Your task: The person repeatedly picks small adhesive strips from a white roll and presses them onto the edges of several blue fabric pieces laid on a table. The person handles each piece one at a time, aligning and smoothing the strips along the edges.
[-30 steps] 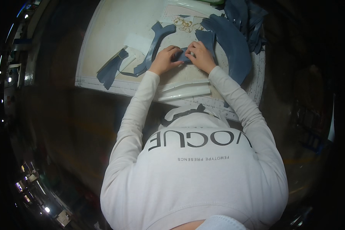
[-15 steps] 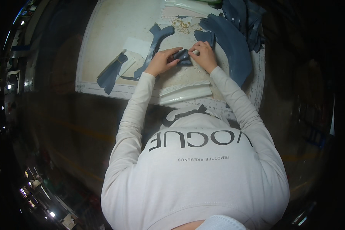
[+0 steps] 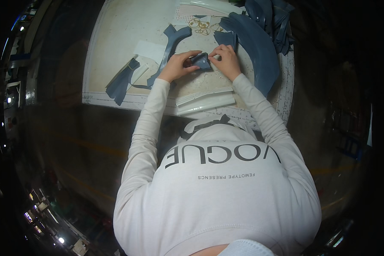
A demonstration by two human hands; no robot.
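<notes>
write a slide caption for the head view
Left grip on a small blue piece, right grip at its edge; larger curved blue piece to the right on a pale worktable.

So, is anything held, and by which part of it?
A small, blue, leathery-looking rectangle: left fingers grip its left end; right fingers are at its far right corner, perhaps pinching it.

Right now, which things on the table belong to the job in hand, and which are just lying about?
In hand:
- small blue piece, held by left hand, right hand at its edge

Lying about, seemingly, since not held:
- forked blue piece
- big curved piece
- tan bands
- white roll
</notes>
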